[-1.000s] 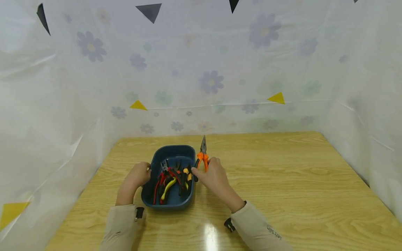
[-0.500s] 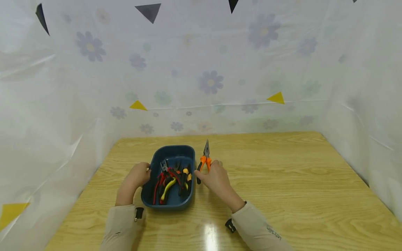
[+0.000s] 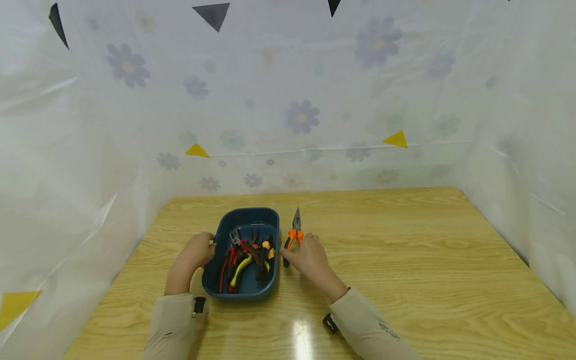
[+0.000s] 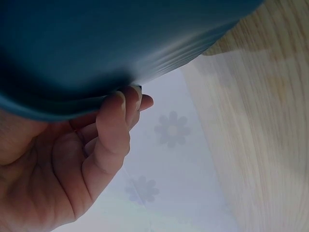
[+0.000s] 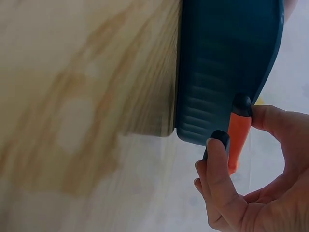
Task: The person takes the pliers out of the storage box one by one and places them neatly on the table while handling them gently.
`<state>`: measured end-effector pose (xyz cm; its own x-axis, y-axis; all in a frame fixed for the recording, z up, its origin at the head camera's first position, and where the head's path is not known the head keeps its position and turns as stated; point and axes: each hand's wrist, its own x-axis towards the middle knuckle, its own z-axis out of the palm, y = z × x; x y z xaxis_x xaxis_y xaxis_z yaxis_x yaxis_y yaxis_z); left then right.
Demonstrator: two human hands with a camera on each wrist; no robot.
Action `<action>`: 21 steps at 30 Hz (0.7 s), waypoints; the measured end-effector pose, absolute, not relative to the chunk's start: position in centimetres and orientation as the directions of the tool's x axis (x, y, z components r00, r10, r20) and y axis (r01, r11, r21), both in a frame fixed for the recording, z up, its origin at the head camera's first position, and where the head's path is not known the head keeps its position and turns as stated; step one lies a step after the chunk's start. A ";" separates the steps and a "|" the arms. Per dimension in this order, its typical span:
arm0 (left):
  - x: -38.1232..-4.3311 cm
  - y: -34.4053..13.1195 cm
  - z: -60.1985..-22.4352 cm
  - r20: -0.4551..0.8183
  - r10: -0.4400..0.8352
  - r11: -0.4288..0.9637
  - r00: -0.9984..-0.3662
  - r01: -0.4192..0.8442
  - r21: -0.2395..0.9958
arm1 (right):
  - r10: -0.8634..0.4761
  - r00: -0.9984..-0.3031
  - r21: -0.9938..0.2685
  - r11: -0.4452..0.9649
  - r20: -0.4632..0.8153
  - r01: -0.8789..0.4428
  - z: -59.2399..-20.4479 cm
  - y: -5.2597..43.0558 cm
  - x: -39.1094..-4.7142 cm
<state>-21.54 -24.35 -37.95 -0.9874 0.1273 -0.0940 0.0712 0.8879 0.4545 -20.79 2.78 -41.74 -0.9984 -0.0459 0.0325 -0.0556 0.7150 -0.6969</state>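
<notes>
My right hand (image 3: pixel 310 257) holds a pair of needle-nose pliers (image 3: pixel 292 239) by its orange and black handles, just right of a dark blue bin (image 3: pixel 275 220). Its grey jaws point away from me. In the right wrist view the thumb and fingers pinch the pliers' handles (image 5: pixel 239 130), with the bin's side wall behind them. My left hand (image 3: pixel 195 255) grips the bin's left rim, and the left wrist view shows its fingertips curled at the rim (image 4: pixel 63 110). Inside the bin lie several pliers (image 3: pixel 243 270) with red, yellow and black handles, heaped together.
The bin stands on a wood-grain table (image 3: pixel 396 260), left of its middle. A white sheet with flowers (image 3: pixel 301 117) hangs behind the table and along both sides. Yellow triangles (image 3: pixel 396 140) and dark ones are stuck to it.
My right hand has moved slightly right and toward me with the needle-nose pliers, away from the bin's right rim. The left hand and the bin have stayed in place.
</notes>
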 end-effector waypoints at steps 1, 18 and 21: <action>-21.5 -24.4 -38.0 -0.098 0.127 0.888 -0.987 0.069 0.454 | -0.047 -0.999 -0.694 0.718 0.027 -0.053 -41.8 2.8 -20.8; -21.9 -24.3 -38.2 -0.079 0.126 0.900 -0.989 0.080 0.428 | -0.127 -0.992 -0.599 0.794 0.002 -0.103 -42.8 2.2 -21.8; -21.9 -24.3 -38.2 -0.072 0.126 0.904 -0.989 0.084 0.418 | -0.150 -0.989 -0.580 0.805 0.011 -0.129 -42.9 2.1 -21.9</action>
